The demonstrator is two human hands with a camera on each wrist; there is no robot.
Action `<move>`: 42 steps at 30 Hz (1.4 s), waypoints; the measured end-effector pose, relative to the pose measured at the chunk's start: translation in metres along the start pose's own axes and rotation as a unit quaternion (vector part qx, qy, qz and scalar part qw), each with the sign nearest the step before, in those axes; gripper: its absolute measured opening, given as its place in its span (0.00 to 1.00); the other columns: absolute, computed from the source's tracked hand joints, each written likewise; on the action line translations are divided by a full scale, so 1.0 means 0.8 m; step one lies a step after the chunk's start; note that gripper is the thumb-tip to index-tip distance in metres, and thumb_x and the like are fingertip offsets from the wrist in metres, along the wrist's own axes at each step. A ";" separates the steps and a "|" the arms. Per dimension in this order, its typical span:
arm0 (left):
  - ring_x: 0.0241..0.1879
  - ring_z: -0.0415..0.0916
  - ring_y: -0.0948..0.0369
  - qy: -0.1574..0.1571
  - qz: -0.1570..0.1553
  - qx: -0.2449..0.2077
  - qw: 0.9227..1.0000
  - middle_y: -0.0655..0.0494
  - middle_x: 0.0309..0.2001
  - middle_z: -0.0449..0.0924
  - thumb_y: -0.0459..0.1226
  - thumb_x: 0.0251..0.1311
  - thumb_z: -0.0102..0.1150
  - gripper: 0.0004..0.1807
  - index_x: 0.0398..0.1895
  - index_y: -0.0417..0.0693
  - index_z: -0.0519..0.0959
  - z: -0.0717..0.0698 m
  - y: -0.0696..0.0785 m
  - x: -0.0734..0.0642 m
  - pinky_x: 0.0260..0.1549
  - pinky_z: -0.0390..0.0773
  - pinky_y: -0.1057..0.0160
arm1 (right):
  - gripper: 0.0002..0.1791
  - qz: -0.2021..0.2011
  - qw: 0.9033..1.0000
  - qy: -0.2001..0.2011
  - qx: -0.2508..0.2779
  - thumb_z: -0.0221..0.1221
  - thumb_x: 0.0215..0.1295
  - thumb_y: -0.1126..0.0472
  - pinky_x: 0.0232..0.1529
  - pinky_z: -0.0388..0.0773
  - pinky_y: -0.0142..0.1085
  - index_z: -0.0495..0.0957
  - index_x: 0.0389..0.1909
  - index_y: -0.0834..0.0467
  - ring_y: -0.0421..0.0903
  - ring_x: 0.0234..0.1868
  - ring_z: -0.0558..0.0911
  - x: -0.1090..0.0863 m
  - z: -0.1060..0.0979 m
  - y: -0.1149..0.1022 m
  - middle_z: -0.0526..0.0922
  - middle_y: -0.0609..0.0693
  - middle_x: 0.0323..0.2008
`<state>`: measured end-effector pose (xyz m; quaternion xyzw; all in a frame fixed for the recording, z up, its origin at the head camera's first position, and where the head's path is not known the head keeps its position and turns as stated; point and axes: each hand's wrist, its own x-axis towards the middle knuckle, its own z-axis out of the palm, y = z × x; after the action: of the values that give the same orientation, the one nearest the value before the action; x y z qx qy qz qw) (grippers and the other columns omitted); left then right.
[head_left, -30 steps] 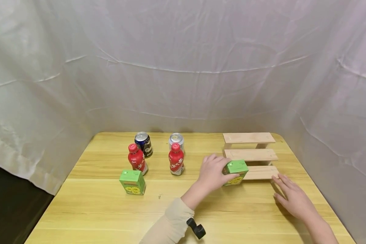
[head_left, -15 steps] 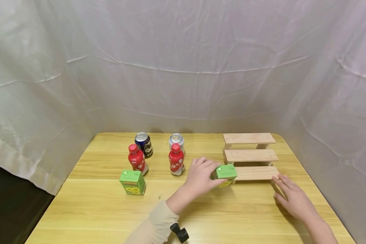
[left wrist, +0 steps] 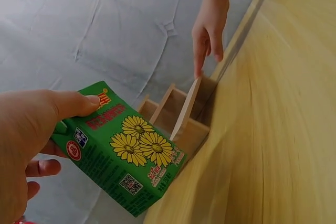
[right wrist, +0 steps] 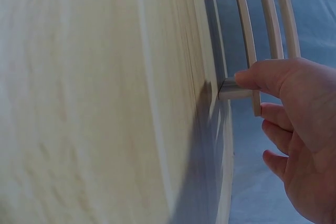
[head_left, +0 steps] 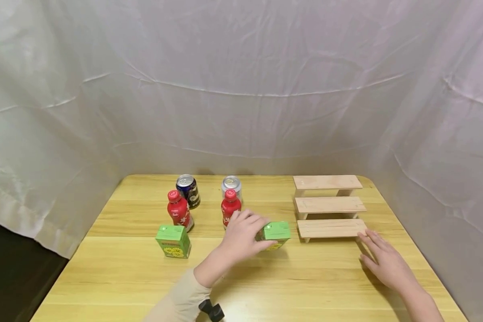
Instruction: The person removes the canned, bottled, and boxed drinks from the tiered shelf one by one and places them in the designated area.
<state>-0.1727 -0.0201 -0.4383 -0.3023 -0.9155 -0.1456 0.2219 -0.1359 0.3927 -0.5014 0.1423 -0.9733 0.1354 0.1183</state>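
My left hand (head_left: pixel 243 237) grips a green drink carton (head_left: pixel 276 231) with yellow flowers on its front, between the thumb and the other fingers. In the left wrist view the carton (left wrist: pixel 134 148) shows its printed front, the thumb pressing near its top end. The carton is left of a three-step wooden shelf (head_left: pixel 332 228), close over the table. My right hand (head_left: pixel 388 259) touches the right front corner of the shelf's lowest board with straight fingertips, thumb spread lower. In the right wrist view the hand (right wrist: pixel 302 124) is at that board's end (right wrist: pixel 256 106).
Left on the table (head_left: pixel 241 295) stand another green carton (head_left: pixel 174 241), two red bottles (head_left: pixel 179 210) (head_left: pixel 230 206), a dark can (head_left: pixel 189 191) and a silver can (head_left: pixel 232 185). My left hand partly hides the right bottle. A pale curtain (head_left: pixel 241 112) surrounds the table's back and sides.
My left hand has carried the green carton leftward, away from the front of the wooden shelf, towards the right red bottle. My right hand has stayed at the shelf's corner.
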 end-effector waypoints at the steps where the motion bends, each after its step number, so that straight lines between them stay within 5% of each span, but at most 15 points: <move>1: 0.45 0.71 0.66 0.001 0.000 0.003 1.000 0.69 0.46 0.84 0.64 0.49 0.64 0.30 0.52 0.61 0.81 -0.002 -0.003 -0.002 0.46 0.66 0.61 | 0.35 0.002 1.000 -0.001 0.002 0.63 0.62 0.58 0.73 0.51 0.56 0.64 0.70 0.58 0.67 0.70 0.62 0.000 0.000 0.000 0.64 0.67 0.69; 28: 0.44 0.72 0.64 -0.040 -0.041 0.005 0.998 0.65 0.47 0.84 0.62 0.47 0.66 0.33 0.55 0.59 0.80 -0.033 -0.062 -0.059 0.46 0.68 0.60 | 0.34 0.006 1.000 0.004 0.004 0.63 0.62 0.58 0.65 0.59 0.62 0.65 0.69 0.59 0.68 0.69 0.64 0.001 -0.002 -0.005 0.64 0.68 0.69; 42: 0.47 0.72 0.65 -0.067 -0.046 -0.015 0.997 0.64 0.49 0.84 0.63 0.49 0.64 0.34 0.56 0.57 0.80 -0.038 -0.080 -0.069 0.48 0.67 0.60 | 0.35 0.003 1.000 0.002 0.005 0.63 0.63 0.58 0.74 0.50 0.55 0.64 0.70 0.58 0.65 0.71 0.61 0.000 0.002 -0.001 0.63 0.68 0.69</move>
<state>-0.1632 -0.1091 -0.4480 -0.2725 -0.9389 -0.1490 0.1482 -0.1357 0.3915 -0.5026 0.1395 -0.9729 0.1407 0.1194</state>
